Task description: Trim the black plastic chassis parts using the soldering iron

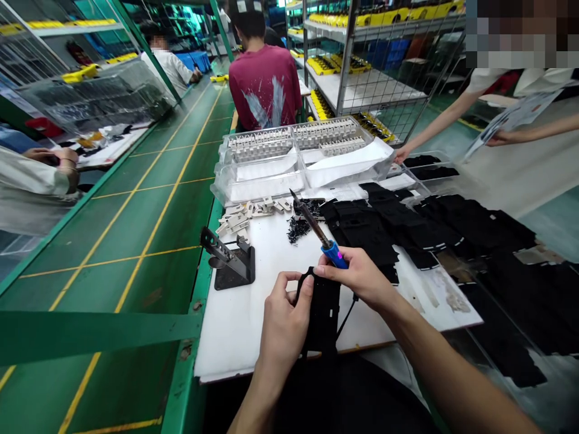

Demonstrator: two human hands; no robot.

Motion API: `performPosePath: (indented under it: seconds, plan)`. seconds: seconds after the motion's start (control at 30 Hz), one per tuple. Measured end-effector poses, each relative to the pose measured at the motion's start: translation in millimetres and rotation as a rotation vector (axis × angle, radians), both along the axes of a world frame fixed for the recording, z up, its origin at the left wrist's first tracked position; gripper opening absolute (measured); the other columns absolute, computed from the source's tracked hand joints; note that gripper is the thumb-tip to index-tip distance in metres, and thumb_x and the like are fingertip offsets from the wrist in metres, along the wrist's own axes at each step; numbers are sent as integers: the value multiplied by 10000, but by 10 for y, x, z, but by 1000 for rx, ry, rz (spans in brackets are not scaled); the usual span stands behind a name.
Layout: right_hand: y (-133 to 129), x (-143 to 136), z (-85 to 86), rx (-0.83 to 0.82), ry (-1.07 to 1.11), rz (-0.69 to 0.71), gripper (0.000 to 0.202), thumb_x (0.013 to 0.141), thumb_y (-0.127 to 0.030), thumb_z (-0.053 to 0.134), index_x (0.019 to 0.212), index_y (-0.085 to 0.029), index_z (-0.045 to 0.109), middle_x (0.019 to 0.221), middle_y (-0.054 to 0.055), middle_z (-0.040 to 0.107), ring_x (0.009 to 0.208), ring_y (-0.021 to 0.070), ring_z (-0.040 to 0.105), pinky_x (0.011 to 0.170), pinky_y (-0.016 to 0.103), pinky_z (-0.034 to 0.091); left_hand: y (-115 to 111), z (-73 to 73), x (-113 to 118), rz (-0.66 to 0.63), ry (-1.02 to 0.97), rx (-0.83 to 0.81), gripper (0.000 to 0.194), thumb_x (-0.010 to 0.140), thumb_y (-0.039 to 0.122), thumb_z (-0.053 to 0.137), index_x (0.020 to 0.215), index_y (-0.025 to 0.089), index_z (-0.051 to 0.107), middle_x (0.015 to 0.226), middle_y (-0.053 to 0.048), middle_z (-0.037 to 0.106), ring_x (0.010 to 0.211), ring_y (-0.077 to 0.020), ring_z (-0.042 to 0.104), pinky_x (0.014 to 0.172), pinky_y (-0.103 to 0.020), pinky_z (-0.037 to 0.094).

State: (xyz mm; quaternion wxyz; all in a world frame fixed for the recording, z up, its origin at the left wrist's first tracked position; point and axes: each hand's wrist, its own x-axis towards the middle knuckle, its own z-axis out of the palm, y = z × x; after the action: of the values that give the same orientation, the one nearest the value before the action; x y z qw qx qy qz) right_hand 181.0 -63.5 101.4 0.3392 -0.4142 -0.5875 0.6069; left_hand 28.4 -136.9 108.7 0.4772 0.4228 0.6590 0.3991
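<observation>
A flat black part (322, 313) is pinched at its top edge by my left hand (286, 310), thumb in front and fingers behind. My right hand (362, 274) is closed around a soldering iron (333, 253) with a blue handle, its dark tip pointing up and to the left. The right thumb also touches the top edge of the black part. From the handle a black cord runs down behind the part. Left of my hands stands a black metal iron stand (237, 265). Beyond the iron lies a pile of small black pieces (298, 229).
Small white parts (235, 222) lie on the white worktable (226, 337). Behind them are clear trays (298, 166) of white parts. Black pieces (362, 223) are stacked at the right. A person's hand (401, 154) reaches in at the back right. A green conveyor (149, 211) runs along the left.
</observation>
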Motion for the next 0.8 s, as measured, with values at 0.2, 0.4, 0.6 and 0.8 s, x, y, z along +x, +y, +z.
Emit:
performPosePath:
  seconds: [0.2, 0.4, 0.6, 0.8]
  plan:
    - [-36, -13, 64, -49, 15, 55, 290, 738, -437, 733, 756, -172, 619, 649, -34, 499, 607, 112, 413, 563, 250, 326, -77, -26, -34, -7, -37, 2, 340, 870, 530, 545, 982, 215, 482, 508, 76, 484, 399, -61, 311, 375, -151, 230]
    - [-71, 10, 23, -93, -20, 5, 291, 719, -427, 747, 777, -166, 632, 659, -25, 514, 625, 121, 436, 580, 257, 345, -115, -33, 17, -13, 49, -3, 325, 889, 500, 541, 1056, 226, 487, 549, 57, 547, 442, -70, 346, 408, -151, 257]
    - [-108, 25, 32, -200, 56, 8, 351, 683, -468, 771, 780, -165, 622, 648, -29, 499, 598, 112, 419, 560, 255, 343, -153, -25, 25, -42, 119, 12, 306, 895, 493, 533, 1064, 239, 509, 565, 44, 572, 451, -88, 388, 425, -171, 268]
    - [-143, 2, -2, -99, -12, -17, 304, 729, -449, 742, 771, -176, 615, 685, -14, 530, 636, 127, 447, 588, 261, 370, -174, -4, 32, -43, 95, 31, 286, 903, 489, 520, 1056, 247, 512, 579, 39, 591, 466, -104, 448, 438, -177, 301]
